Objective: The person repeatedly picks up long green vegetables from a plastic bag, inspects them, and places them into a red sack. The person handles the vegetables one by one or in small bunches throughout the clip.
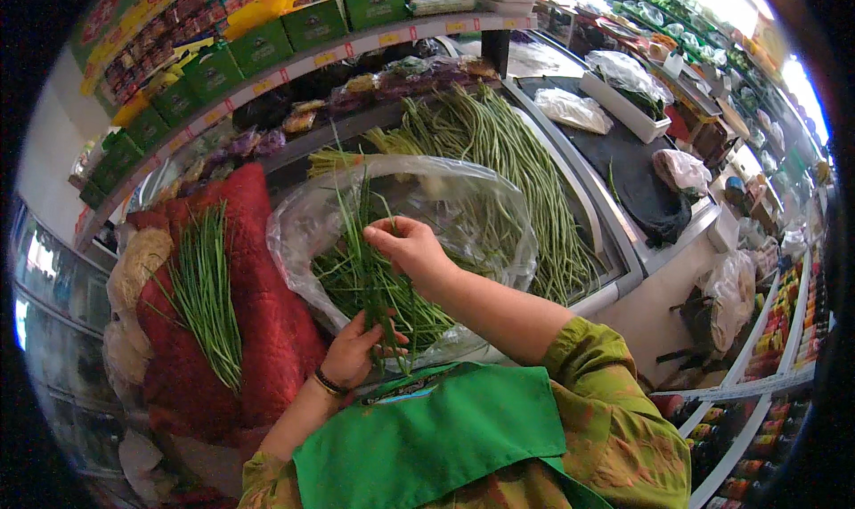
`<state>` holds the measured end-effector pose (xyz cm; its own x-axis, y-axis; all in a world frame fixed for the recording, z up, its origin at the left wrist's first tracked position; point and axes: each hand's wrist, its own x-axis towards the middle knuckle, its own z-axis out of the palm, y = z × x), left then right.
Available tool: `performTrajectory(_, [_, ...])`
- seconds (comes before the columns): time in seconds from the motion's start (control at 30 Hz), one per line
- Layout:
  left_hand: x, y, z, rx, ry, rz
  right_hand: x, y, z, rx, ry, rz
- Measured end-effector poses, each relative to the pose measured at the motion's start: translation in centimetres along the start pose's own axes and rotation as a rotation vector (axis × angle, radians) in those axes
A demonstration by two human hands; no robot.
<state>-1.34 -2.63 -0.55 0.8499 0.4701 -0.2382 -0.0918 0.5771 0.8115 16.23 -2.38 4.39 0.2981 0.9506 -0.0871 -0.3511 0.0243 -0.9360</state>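
My left hand is closed round the lower part of a small bunch of green chives, held upright. My right hand is above it, thumb and fingers pinched at the upper leaves of the same bunch. Beneath both hands a large clear plastic bag lies wide open, with a heap of loose chives inside. To the left, a laid-out bundle of chives rests on a red mesh sack, its stalks roughly lined up.
Long green beans lie in the display case behind and right of the bag. A shelf with green boxes runs above. At the right are a black counter top, a white tray of greens and racks of bottles.
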Motion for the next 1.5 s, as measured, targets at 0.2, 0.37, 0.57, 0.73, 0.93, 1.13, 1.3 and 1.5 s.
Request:
performTrajectory(0.2, [0.2,-0.2,0.0,0.024,0.000,-0.015,1.0,-0.1,-0.5,0.052,0.036,-0.009])
performTrajectory(0.37, [0.3,-0.4,0.0,-0.040,0.029,0.008,0.5,-0.7,-0.5,0.060,0.084,-0.015])
performTrajectory(0.57, [0.2,-0.3,0.5,-0.099,0.073,0.052,0.2,-1.2,-1.4,0.456,-0.005,0.029])
performTrajectory(0.73, [0.2,-0.6,0.5,-0.082,0.132,0.145,-0.2,-1.5,-1.7,0.476,-0.016,0.054])
performTrajectory(0.93, [0.1,-0.3,-0.1,-0.134,0.129,0.123,-0.5,-1.4,-1.8,0.435,0.027,0.068])
performTrajectory(1.13, [0.1,-0.2,-0.3,-0.071,0.161,0.154,-0.8,-1.0,-1.8,0.438,0.069,0.040])
performTrajectory(1.3, [0.0,-0.5,-0.6,0.028,0.143,0.221,-0.9,-1.8,-1.7,0.490,0.125,0.138])
performTrajectory(1.5, [0.4,-0.8,-1.0,0.028,0.126,0.224,0.3,-0.4,-3.2,0.653,0.066,0.164])
